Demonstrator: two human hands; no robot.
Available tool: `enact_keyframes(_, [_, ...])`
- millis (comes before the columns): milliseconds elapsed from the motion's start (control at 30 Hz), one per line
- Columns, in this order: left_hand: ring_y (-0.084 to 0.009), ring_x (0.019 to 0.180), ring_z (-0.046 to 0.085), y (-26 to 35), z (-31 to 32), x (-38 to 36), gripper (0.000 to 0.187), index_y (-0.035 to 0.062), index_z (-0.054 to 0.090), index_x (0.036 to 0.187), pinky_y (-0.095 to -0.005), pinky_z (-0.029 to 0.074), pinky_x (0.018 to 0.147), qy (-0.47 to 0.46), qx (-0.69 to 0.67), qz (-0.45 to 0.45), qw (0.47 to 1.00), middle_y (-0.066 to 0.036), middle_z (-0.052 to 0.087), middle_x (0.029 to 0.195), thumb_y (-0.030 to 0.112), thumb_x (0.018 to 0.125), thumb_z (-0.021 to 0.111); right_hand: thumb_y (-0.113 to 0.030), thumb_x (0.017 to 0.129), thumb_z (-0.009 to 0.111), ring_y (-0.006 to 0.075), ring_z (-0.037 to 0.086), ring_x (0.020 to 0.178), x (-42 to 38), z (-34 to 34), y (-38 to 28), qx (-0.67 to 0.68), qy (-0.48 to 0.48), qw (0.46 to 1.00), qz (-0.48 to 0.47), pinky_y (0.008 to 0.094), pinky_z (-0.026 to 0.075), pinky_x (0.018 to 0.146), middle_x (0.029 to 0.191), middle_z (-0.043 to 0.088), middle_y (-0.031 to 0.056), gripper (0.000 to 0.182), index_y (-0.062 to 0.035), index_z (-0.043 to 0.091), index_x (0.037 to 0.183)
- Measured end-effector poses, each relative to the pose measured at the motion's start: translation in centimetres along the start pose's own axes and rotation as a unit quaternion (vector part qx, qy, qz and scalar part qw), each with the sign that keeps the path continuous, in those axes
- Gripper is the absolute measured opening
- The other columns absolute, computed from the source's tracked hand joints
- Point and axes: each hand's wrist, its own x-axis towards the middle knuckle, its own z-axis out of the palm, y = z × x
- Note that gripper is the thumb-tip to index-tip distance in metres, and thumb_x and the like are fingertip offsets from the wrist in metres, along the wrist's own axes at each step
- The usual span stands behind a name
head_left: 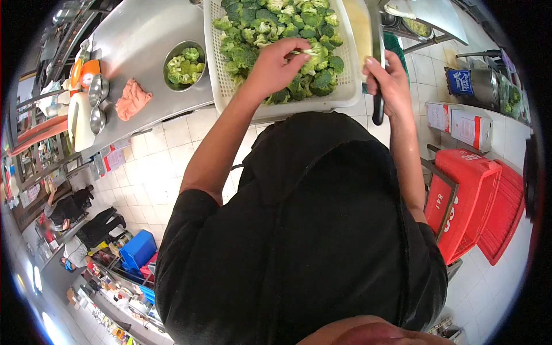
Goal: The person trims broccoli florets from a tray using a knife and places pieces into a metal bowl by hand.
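My left hand [280, 66] is over the broccoli, its thumb and index finger pinched on a pale green broccoli floret [315, 54]. Many cut broccoli pieces [244, 56] fill a white perforated basket [345, 99]. Wrapped round the black handle of a knife [377, 40], my right hand [391, 83] is just right of the basket, with the blade pointing away from me. Beneath the blade lies a pale cutting board [357, 29], partly hidden by the basket.
A metal bowl [185, 65] of broccoli and an orange cloth [133, 100] are on the steel table [144, 34]. Red crates [468, 201] stand at the right, near cardboard boxes [471, 127]. Two people [95, 233] are at the far left, by a blue bin [138, 249].
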Motion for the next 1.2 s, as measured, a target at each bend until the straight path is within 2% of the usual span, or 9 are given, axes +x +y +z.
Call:
enact_keyframes(167, [-0.0076, 0.091, 0.063, 1.9, 3.1, 0.3, 0.022, 0.004, 0.065, 0.116, -0.0258, 0.053, 0.082, -0.005, -0.128, -0.026, 0.991, -0.002, 0.068, 0.112, 0.009, 0.095, 0.067, -0.019, 0.083, 0.083, 0.0068, 0.047, 0.047, 1.3, 3.4, -0.1, 0.0, -0.068, 0.997, 0.032, 0.0218, 0.034, 0.041, 0.071, 0.059, 0.0027, 0.051, 0.0001, 0.048, 0.115])
enact_keyframes(333, [-0.0151, 0.095, 0.065, 2.6, 3.4, -0.9, 0.033, 0.0004, 0.06, 0.125, -0.0311, 0.057, 0.085, 0.025, -0.31, -0.065, 0.948, -0.009, 0.066, 0.113, 0.003, 0.093, 0.067, -0.01, 0.088, 0.073, 0.0074, 0.048, 0.047, 0.5, 5.1, -0.8, 0.121, -0.085, 0.986, 0.074, 0.0233, 0.036, 0.041, 0.068, 0.056, 0.0019, 0.032, -0.0019, 0.051, 0.111])
enact_keyframes(433, [-0.0184, 0.097, 0.065, 3.1, 3.6, -1.4, 0.036, -0.0007, 0.058, 0.128, -0.0355, 0.059, 0.087, 0.062, -0.403, -0.079, 0.91, -0.011, 0.064, 0.113, 0.001, 0.093, 0.065, -0.013, 0.089, 0.073, 0.007, 0.048, 0.048, 1.0, 4.8, 0.1, 0.157, -0.119, 0.977, 0.079, 0.0229, 0.035, 0.042, 0.07, 0.056, 0.0016, 0.033, -0.0032, 0.051, 0.112])
enact_keyframes(633, [-0.0186, 0.1, 0.062, 3.0, 3.2, -1.6, 0.034, -0.0006, 0.057, 0.127, -0.0391, 0.061, 0.086, 0.08, -0.441, -0.125, 0.885, -0.01, 0.061, 0.111, -0.001, 0.093, 0.061, -0.021, 0.094, 0.07, 0.0043, 0.046, 0.052, 0.4, 5.0, -0.4, -0.05, -0.071, 0.996, -0.021, 0.0216, 0.032, 0.043, 0.071, 0.058, 0.0013, 0.036, -0.0046, 0.051, 0.119])
enact_keyframes(800, [-0.0187, 0.099, 0.064, 3.1, 3.3, -1.6, 0.03, -0.0011, 0.058, 0.123, -0.0368, 0.061, 0.083, 0.087, -0.449, -0.144, 0.878, -0.01, 0.063, 0.108, -0.001, 0.093, 0.061, -0.032, 0.093, 0.072, 0.0049, 0.046, 0.064, -1.4, 3.5, -1.9, -0.123, -0.135, 0.978, -0.096, 0.0224, 0.037, 0.056, 0.072, 0.056, -0.0012, 0.06, -0.007, 0.049, 0.142])
enact_keyframes(900, [-0.0205, 0.099, 0.065, 3.5, 3.5, -1.4, 0.031, -0.0017, 0.057, 0.124, -0.0386, 0.061, 0.083, 0.067, -0.454, -0.136, 0.878, -0.011, 0.064, 0.109, -0.001, 0.093, 0.06, -0.035, 0.09, 0.074, 0.0067, 0.05, 0.066, -2.6, 3.7, -2.7, -0.238, -0.151, 0.951, -0.129, 0.024, 0.042, 0.059, 0.073, 0.06, 0.002, 0.064, -0.0068, 0.051, 0.142])
enact_keyframes(933, [-0.0215, 0.099, 0.066, 3.6, 3.5, -1.4, 0.032, -0.0019, 0.056, 0.124, -0.0393, 0.061, 0.083, 0.059, -0.464, -0.138, 0.873, -0.012, 0.065, 0.109, -0.001, 0.093, 0.06, -0.042, 0.086, 0.077, 0.0119, 0.054, 0.063, -3.1, 4.2, -3.2, -0.262, -0.134, 0.942, -0.16, 0.0278, 0.047, 0.063, 0.074, 0.065, 0.0088, 0.07, -0.0069, 0.052, 0.142])
enact_keyframes(1067, [-0.0241, 0.097, 0.068, 3.9, 3.6, -1.4, 0.036, -0.0029, 0.053, 0.127, -0.0403, 0.059, 0.083, 0.041, -0.481, -0.145, 0.864, -0.014, 0.067, 0.109, -0.001, 0.092, 0.06, -0.052, 0.085, 0.074, 0.0238, 0.062, 0.062, -3.3, 4.0, -2.5, -0.309, -0.132, 0.927, -0.165, 0.0343, 0.049, 0.064, 0.075, 0.066, 0.0197, 0.075, -0.0074, 0.053, 0.141])
enact_keyframes(1200, [-0.0234, 0.095, 0.069, 3.5, 4.1, -1.4, 0.038, -0.0023, 0.053, 0.128, -0.0379, 0.058, 0.083, 0.045, -0.458, -0.141, 0.876, -0.014, 0.068, 0.108, -0.001, 0.092, 0.062, -0.052, 0.087, 0.071, 0.0276, 0.063, 0.062, -3.5, 3.7, -2.3, -0.326, -0.123, 0.919, -0.184, 0.0359, 0.05, 0.063, 0.074, 0.066, 0.0214, 0.071, -0.0069, 0.054, 0.139])
